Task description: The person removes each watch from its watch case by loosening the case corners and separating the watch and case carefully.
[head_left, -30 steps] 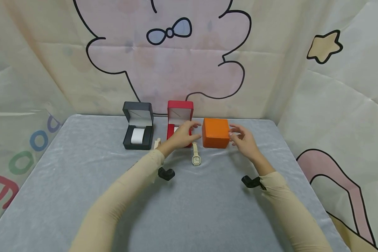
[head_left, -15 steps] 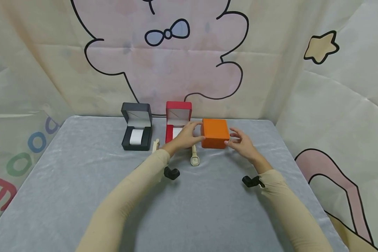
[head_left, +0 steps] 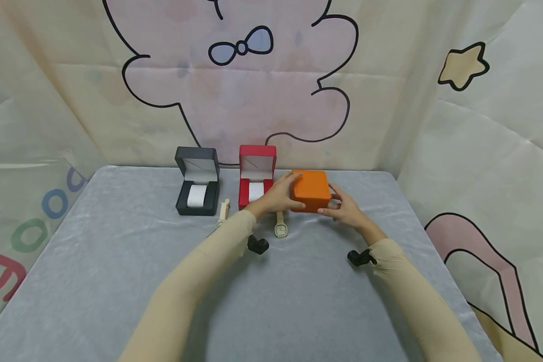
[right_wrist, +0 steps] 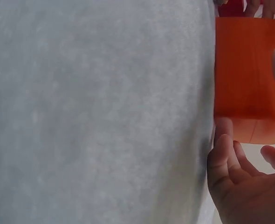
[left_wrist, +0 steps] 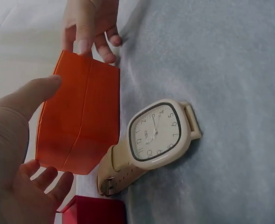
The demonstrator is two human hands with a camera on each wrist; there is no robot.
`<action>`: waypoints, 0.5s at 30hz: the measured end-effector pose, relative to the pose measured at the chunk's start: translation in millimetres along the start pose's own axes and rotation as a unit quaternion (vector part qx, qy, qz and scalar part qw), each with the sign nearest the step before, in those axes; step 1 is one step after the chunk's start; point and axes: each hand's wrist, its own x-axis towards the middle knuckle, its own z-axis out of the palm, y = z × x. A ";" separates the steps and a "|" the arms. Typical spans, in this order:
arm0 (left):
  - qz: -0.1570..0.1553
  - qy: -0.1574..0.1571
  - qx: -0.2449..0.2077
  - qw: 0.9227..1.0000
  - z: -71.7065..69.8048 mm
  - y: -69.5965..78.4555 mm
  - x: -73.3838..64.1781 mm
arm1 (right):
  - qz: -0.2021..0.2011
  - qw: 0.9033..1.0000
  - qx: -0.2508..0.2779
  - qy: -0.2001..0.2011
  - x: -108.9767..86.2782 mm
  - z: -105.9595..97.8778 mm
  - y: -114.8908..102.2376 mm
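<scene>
An orange box [head_left: 309, 188] stands with its lid down at the right of the row. My left hand [head_left: 278, 195] holds its left side, thumb across the front and fingers at the far side. Against its right side, my right hand [head_left: 346, 208] rests with bent fingers, the thumb by the lower front corner. A cream watch [left_wrist: 156, 133] with a square face lies just in front of the orange box and my left hand. Partly covered by my left hand, an open red box [head_left: 257, 156] shows a white cushion [head_left: 255, 191].
To the left stands an open dark grey box [head_left: 198, 173] with a white cushion [head_left: 196, 196]. A second cream watch [head_left: 223, 211] lies near it, partly hidden by my left sleeve. Grey cloth covers the table [head_left: 298, 301]; a printed curtain [head_left: 240, 100] hangs behind.
My left hand has moved right, from over the red box onto the orange box's left side. My right hand has closed in a little on its right side. The box has not visibly moved.
</scene>
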 end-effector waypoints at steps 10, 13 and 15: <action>-0.009 -0.031 0.006 0.999 -1.9 4.7 10.6 | 0.012 0.999 -0.037 0.011 7.3 1.1 9.7; -0.015 -0.035 -0.001 0.999 -4.5 5.4 13.9 | 0.007 0.999 -0.045 0.017 10.2 2.1 10.5; -0.023 -0.037 -0.007 0.999 -6.0 6.3 15.7 | -0.003 0.999 -0.049 0.020 12.2 3.1 10.5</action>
